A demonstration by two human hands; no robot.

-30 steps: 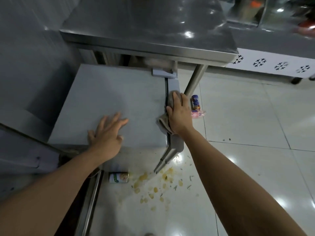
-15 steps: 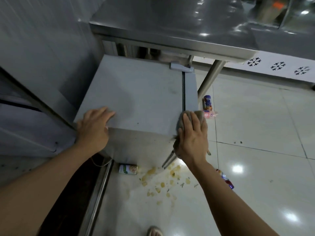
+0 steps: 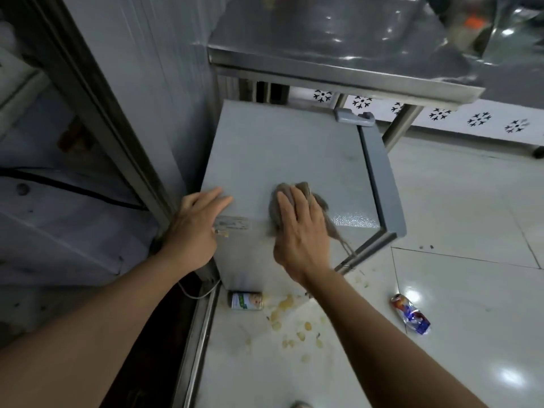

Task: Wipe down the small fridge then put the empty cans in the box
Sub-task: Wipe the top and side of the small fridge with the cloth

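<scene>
Grey cloth [image 3: 297,201] under right hand [image 3: 303,231] – can [image 3: 245,300] label unreadable

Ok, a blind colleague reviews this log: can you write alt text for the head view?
A right hand presses a grey rag flat on a small grey fridge top while the left hand rests at its near-left corner. On the tiled floor lie a white-green can, a crushed can and yellowish spill.

Small grey box-shaped fridge [image 3: 288,160]: centre frame, under steel table edge, top flat, door edge along right side | grey crumpled cloth [image 3: 294,195]: on fridge top, lower middle | green-and-white drink can [image 3: 245,300]: on its side, floor at fridge foot | crushed red-blue can [image 3: 410,314]: lower right floor, lying flat.
</scene>
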